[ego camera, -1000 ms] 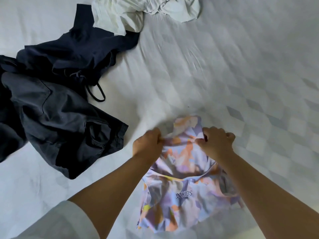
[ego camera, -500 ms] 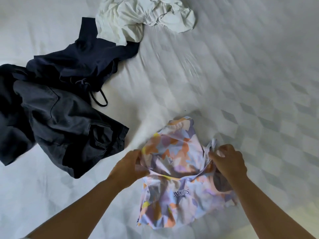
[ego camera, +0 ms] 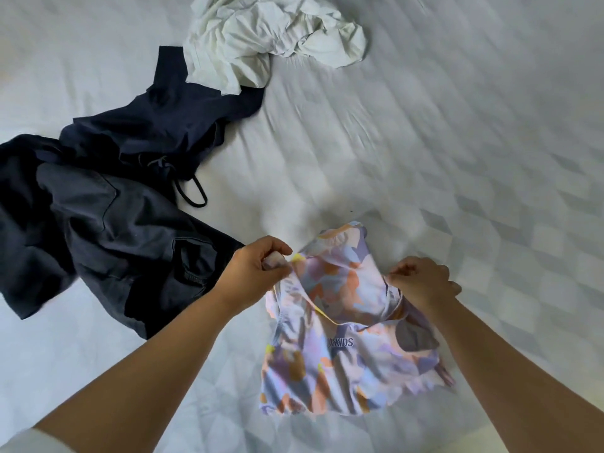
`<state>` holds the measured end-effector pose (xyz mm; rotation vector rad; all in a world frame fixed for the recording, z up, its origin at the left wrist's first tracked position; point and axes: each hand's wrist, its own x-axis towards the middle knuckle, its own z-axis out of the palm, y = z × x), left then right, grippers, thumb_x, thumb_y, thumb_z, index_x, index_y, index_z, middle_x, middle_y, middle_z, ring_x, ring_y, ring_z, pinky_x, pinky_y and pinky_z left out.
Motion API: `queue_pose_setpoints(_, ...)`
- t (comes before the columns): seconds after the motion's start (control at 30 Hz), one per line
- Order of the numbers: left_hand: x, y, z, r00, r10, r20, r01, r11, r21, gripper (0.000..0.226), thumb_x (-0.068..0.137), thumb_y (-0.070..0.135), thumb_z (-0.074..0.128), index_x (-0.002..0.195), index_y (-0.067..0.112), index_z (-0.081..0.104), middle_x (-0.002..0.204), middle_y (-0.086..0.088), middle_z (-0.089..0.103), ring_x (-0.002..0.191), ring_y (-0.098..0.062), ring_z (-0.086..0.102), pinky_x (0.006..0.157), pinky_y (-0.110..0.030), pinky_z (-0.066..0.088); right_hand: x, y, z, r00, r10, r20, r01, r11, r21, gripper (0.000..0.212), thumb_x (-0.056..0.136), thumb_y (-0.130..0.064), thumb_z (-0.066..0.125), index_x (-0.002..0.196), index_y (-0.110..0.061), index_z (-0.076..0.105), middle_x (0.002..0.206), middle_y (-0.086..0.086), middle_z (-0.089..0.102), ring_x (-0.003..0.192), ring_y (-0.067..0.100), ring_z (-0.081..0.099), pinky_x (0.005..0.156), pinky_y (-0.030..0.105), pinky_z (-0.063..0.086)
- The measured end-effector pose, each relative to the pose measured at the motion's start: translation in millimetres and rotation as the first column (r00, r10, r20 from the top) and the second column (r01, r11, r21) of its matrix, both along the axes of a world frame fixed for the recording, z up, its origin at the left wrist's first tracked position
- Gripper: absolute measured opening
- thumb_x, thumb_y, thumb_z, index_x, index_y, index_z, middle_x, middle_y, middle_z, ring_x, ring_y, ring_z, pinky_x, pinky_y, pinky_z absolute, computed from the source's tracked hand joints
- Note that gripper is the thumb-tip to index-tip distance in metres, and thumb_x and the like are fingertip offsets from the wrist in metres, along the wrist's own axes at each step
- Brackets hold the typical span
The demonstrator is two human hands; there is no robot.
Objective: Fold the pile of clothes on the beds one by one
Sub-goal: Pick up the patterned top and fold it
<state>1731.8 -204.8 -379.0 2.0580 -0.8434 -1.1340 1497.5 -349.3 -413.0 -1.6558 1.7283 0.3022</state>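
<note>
Left grip (ego camera: 258,273), right grip (ego camera: 421,282) pinched.

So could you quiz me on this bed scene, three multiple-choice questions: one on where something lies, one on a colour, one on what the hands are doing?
1. Where does the crumpled white cotton garment lie?
A. at the far edge of the bed
B. under the arms
C. on the dark pile

2. What colour is the lettering on the pastel patterned kids' top?
A. red
B. purple
C. green

3. What are the hands doing?
A. both resting flat
B. only one holds cloth
C. both pinch the top

Answers: 1 A, it sits beyond the navy garment and the dark grey shorts. 2 B, the print reads purple. 3 C, the left hand and the right hand each grip an upper edge with curled fingers.
</note>
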Motion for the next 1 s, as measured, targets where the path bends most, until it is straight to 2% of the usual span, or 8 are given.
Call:
queue_pose_setpoints(0.17,-5.0,-18.1,-1.0,0.989,0.146,0.003,-0.146,0.987,-0.074,0.026,0.081,-0.002,0.064,0.084,0.023,0.062,0.062,0.005,0.065,0.052,-0.009,0.060,0.062,-0.030,0.055,-4.7,-4.8,-0.4,0.928,-0.104,0.356,0.160,0.979,-0.130,0.022,0.081,-0.001,0.060,0.083,-0.021,0.071,0.100,0.005,0.071,0.102,0.027,0.063,0.095,0.036,0.045)
queue_pose_setpoints(0.27,-13.1,-22.4,-6.9,0.972,0.140,0.189,-0.128,0.989,-0.074,0.036,0.083,0.003,0.064,0.113,0.022,0.060,0.096,0.001,0.064,0.072,-0.002,0.061,0.075,-0.021,0.050,0.3,-4.8,2.3,0.851,-0.065,0.522,0.199,0.958,-0.205,0.027,0.085,-0.003,0.063,0.111,-0.010,0.066,0.112,0.007,0.065,0.103,0.023,0.060,0.095,0.030,0.042)
queue_pose_setpoints(0.4,-49.7,-9.8,-14.3,0.854,-0.118,0.508,0.205,0.971,-0.120,0.037,0.078,-0.001,0.063,0.114,0.008,0.066,0.127,-0.015,0.057,0.117,-0.032,0.054,0.101,-0.035,0.039,-3.5,7.1,-0.6,0.957,-0.081,0.279,0.179,0.921,-0.345,0.025,0.089,-0.033,0.062,0.094,-0.009,0.059,0.093,0.009,0.060,0.092,0.031,0.057,0.077,0.032,0.039)
queue_pose_setpoints(0.47,-77.0,5.4,-23.5,0.732,-0.293,0.615,0.430,0.899,-0.082,0.036,0.071,0.007,0.070,0.107,0.011,0.071,0.125,-0.013,0.062,0.116,-0.033,0.058,0.096,-0.044,0.048,-10.2,10.5,0.9,0.980,-0.158,0.121,0.171,0.980,-0.104,0.038,0.087,-0.050,0.056,0.070,-0.016,0.053,0.070,0.001,0.055,0.077,0.029,0.058,0.065,0.030,0.038)
queue_pose_setpoints(0.57,-110.0,30.4,-39.6,0.526,-0.573,0.628,0.549,0.793,0.264,0.068,0.054,0.047,0.084,0.113,0.017,0.070,0.126,-0.011,0.062,0.116,-0.034,0.059,0.090,-0.054,0.049,-14.3,13.6,-1.7,0.973,-0.210,0.098,0.184,0.957,0.224,0.038,0.084,-0.045,0.063,0.059,-0.018,0.054,0.060,0.001,0.053,0.063,0.022,0.051,0.065,0.027,0.042)
queue_pose_setpoints(0.67,-121.8,45.4,-52.6,0.491,-0.646,0.584,0.554,0.749,0.363,0.092,0.044,0.068,0.080,0.123,0.023,0.065,0.132,-0.010,0.057,0.118,-0.033,0.057,0.101,-0.051,0.035,-9.5,12.8,-5.5,0.746,-0.528,0.404,0.385,0.839,0.385,0.025,0.079,-0.001,0.068,0.056,-0.005,0.060,0.062,0.015,0.053,0.063,0.025,0.051,0.066,0.037,0.044)
queue_pose_setpoints(0.77,-114.2,46.2,-58.3,0.504,-0.638,0.582,0.572,0.751,0.330,0.097,0.043,0.072,0.076,0.126,0.027,0.061,0.136,-0.007,0.055,0.120,-0.029,0.056,0.095,-0.050,0.047,2.5,5.9,0.7,0.459,-0.690,0.559,0.338,0.718,0.609,0.028,0.077,0.020,0.054,0.064,-0.002,0.064,0.061,0.017,0.063,0.052,0.025,0.063,0.056,0.031,0.055)
queue_pose_setpoints(1.0,-99.1,43.2,-61.4,0.557,-0.615,0.558,0.579,0.770,0.270,0.099,0.040,0.073,0.077,0.127,0.028,0.060,0.138,-0.005,0.052,0.122,-0.025,0.055,0.093,-0.047,0.048,15.3,-9.6,4.2,0.341,-0.732,0.589,0.302,0.679,0.669,0.049,0.086,0.021,0.038,0.116,-0.014,0.055,0.074,0.006,0.072,0.066,0.016,0.068,0.061,0.024,0.057)
